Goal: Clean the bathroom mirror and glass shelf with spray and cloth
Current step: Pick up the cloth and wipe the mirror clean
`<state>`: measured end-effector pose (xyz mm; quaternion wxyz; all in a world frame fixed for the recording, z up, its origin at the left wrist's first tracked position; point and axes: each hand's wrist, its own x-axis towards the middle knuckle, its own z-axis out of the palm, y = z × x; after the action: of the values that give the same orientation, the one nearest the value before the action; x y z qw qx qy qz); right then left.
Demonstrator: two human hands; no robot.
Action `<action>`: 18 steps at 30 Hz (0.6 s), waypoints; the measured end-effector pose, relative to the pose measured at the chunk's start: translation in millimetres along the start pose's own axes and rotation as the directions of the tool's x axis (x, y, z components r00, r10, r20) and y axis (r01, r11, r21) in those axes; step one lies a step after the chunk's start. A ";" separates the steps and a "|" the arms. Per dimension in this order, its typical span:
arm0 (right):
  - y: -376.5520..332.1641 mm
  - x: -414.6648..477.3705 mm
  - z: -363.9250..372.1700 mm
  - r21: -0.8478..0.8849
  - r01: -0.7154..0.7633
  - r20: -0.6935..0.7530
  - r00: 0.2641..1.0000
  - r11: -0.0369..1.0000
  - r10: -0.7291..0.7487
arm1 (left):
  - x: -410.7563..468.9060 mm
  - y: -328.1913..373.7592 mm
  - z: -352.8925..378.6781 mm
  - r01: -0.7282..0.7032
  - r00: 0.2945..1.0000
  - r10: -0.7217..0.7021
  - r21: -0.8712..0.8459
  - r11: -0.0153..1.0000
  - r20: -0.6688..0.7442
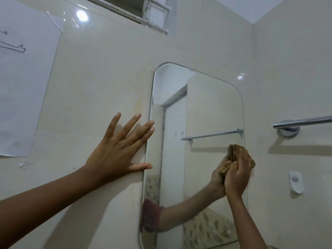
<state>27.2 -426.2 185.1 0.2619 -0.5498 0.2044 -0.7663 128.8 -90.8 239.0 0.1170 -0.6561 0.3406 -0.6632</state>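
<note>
A white sheet of paper [23, 78] taped to the glossy cream wall tiles [100, 72] carries a hand-drawn arrow and a dark outline sketch; the rest of its marks run out of view at the left edge. A small white plastic wall hook [295, 182] bears a dark flower-like emblem. The frameless rectangular mirror with rounded corners [206, 108] hangs flat on the tiles, its smooth glass reflecting an arm, a doorway and a metal rail. The left hand [118, 150] lies released and flat on the tile just beside the mirror's left edge, fingers spread and straight, with fingertips and thumb tip reaching that edge. The right hand [237, 173] grasps a bunched brown cloth of coarse, nubby weave [233, 151] and holds it against the glass at the mirror's right edge, in its lower half. A polished chrome towel bar [301, 122] on a round mount juts from the wall to the right of the mirror, above the hook.
</note>
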 end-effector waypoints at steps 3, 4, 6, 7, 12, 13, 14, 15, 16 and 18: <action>0.0 -26.9 -3.0 0.031 -0.151 -0.085 0.984 0.988 0.153 | 0.0 -0.4 0.6 -0.003 1.000 0.003 -0.006 1.000 0.004; -5.6 -41.2 -2.0 0.045 -0.173 -0.090 0.980 0.984 0.176 | -0.1 -0.4 0.8 -0.002 1.000 0.002 -0.006 1.000 -0.002; -22.1 -73.9 3.4 0.061 -0.164 -0.065 0.984 0.985 0.168 | -0.2 0.4 0.4 -0.002 1.000 0.001 -0.014 1.000 -0.025; -34.0 -89.7 8.0 0.061 -0.131 -0.050 0.990 0.990 0.134 | 0.1 1.0 0.3 -0.001 0.999 0.000 -0.025 1.000 -0.043; -109.9 -153.5 29.1 0.080 0.235 0.103 0.965 0.969 -0.242 | -1.1 2.0 2.4 0.008 0.995 -0.014 -0.061 0.998 -0.097; -121.4 -165.5 30.8 0.093 0.298 0.142 0.940 0.950 -0.309 | -1.5 2.2 2.8 0.007 0.995 -0.013 -0.060 0.998 -0.100; -130.0 -176.3 31.4 0.099 0.352 0.182 0.913 0.931 -0.364 | -1.4 2.1 3.1 0.007 0.995 -0.013 -0.058 0.998 -0.103; -134.8 -186.3 30.1 0.088 0.412 0.221 0.880 0.907 -0.421 | -0.9 1.8 3.0 0.007 0.995 -0.012 -0.052 0.999 -0.104; -133.9 -196.7 27.2 0.068 0.483 0.254 0.838 0.873 -0.483 | -0.8 2.1 3.2 0.006 0.994 -0.011 -0.047 0.999 -0.106; -121.6 -215.6 20.5 0.032 0.615 0.286 0.749 0.788 -0.597 | -0.5 1.7 3.3 0.010 0.995 -0.014 -0.048 0.999 -0.100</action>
<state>80.8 -196.9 106.0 0.0079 -0.6975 0.0000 -0.7165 131.5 -92.8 237.3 0.0802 -0.6267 0.3576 -0.6877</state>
